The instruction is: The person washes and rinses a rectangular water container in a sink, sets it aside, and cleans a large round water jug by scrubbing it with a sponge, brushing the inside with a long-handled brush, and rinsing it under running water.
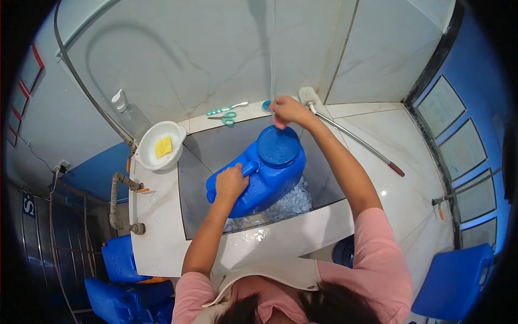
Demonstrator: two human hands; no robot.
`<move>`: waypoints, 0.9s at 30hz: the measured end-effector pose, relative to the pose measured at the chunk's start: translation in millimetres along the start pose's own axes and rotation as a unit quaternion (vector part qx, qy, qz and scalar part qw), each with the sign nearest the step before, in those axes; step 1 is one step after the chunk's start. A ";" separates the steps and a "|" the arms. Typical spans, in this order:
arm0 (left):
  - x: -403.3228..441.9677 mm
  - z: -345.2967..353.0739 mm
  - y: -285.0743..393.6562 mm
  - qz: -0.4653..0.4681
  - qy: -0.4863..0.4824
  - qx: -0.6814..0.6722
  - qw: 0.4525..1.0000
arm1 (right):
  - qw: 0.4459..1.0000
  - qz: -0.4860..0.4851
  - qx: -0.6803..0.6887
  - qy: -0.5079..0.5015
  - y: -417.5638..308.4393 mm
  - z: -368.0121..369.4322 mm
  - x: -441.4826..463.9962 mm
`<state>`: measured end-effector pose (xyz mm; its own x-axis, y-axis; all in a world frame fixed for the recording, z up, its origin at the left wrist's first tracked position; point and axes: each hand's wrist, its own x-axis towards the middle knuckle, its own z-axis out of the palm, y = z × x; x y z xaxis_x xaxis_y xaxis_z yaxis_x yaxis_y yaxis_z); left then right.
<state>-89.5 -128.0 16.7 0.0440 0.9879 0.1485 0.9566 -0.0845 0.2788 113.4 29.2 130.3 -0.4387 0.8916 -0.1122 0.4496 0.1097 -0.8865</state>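
Observation:
A large blue plastic jug point(283, 181) stands tilted in the grey sink basin point(202, 191), its wide round blue lid point(279, 146) facing up. My left hand point(232, 181) is wrapped around the jug's handle. Just above the lid's far edge is my right hand point(288, 112), fingers closed; something pinkish shows below them, which I cannot make out. A thin clear line, water or a tube, comes down to this hand from above. Under the jug lies a rumpled pale mass point(297, 200), cloth or churned water.
Along the back ledge lie a toothbrush point(233, 108), green-handled scissors point(229, 118) and a long-handled brush point(356, 137). A white basin point(144, 151) holds a yellow sponge point(163, 146), near a pump bottle point(127, 110). Blue jugs point(121, 297) stand lower left; a blue container point(450, 283) lower right.

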 end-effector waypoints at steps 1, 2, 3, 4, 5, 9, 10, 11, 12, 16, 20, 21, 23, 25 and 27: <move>-1.7 -0.3 -4.8 -0.017 0.001 0.002 1.000 | 0.985 0.024 0.170 0.016 -1.0 1.0 14.4; -1.4 -0.1 -8.9 -0.020 0.005 0.006 1.000 | 0.985 0.019 0.171 0.013 0.4 -1.8 24.1; -0.6 -2.4 -11.7 -0.066 0.014 -0.016 0.998 | 0.986 0.051 0.159 -0.012 -3.0 -3.3 31.2; -1.0 -4.0 -14.4 -0.115 0.023 -0.038 0.992 | 0.985 0.083 0.146 -0.040 -5.7 -2.5 37.8; 1.5 -4.4 -16.3 -0.123 0.025 -0.035 0.991 | 0.985 0.080 0.146 -0.049 -6.6 -1.8 41.9; 38.8 -7.0 -18.8 -0.109 0.041 -0.074 0.990 | 0.964 0.100 0.226 -0.102 -11.9 -12.5 47.7; 48.8 -5.5 -21.2 -0.056 0.041 -0.077 0.995 | 0.954 0.099 0.253 -0.125 -12.4 -14.7 49.5; 59.0 -3.0 -21.5 -0.013 0.067 -0.097 0.993 | 0.954 0.090 0.262 -0.115 -12.6 -16.5 50.7; 69.3 -0.2 -20.6 0.030 0.092 -0.117 0.988 | 0.954 0.089 0.258 -0.124 -14.1 -17.2 50.7; 105.1 -9.0 8.7 0.067 0.035 -0.160 0.984 | 0.956 0.039 0.259 -0.132 -27.9 -23.3 43.5; 102.6 -12.1 23.4 0.114 -0.094 -0.035 0.988 | 0.975 -0.076 -0.096 -0.184 17.0 -31.4 36.8; 95.1 -12.3 23.9 0.087 -0.089 -0.035 0.992 | 0.933 -0.129 -0.262 -0.212 34.6 -35.7 28.3; 74.6 -10.0 21.8 0.002 -0.088 -0.012 0.996 | 0.938 -0.246 -0.213 -0.119 90.8 -27.3 17.0; 51.6 -12.3 20.5 -0.024 -0.088 -0.011 0.996 | 0.973 -0.209 -0.095 -0.005 107.9 -5.8 -4.3; 31.8 -9.9 19.1 -0.044 -0.088 -0.014 0.995 | 0.952 -0.194 -0.143 0.186 122.1 26.6 -27.6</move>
<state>-72.7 -99.4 36.2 0.0130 0.9989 -0.0456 0.9510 0.0018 0.3092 159.7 6.3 13.2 -0.3334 0.8472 0.4137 0.5263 0.5313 -0.6639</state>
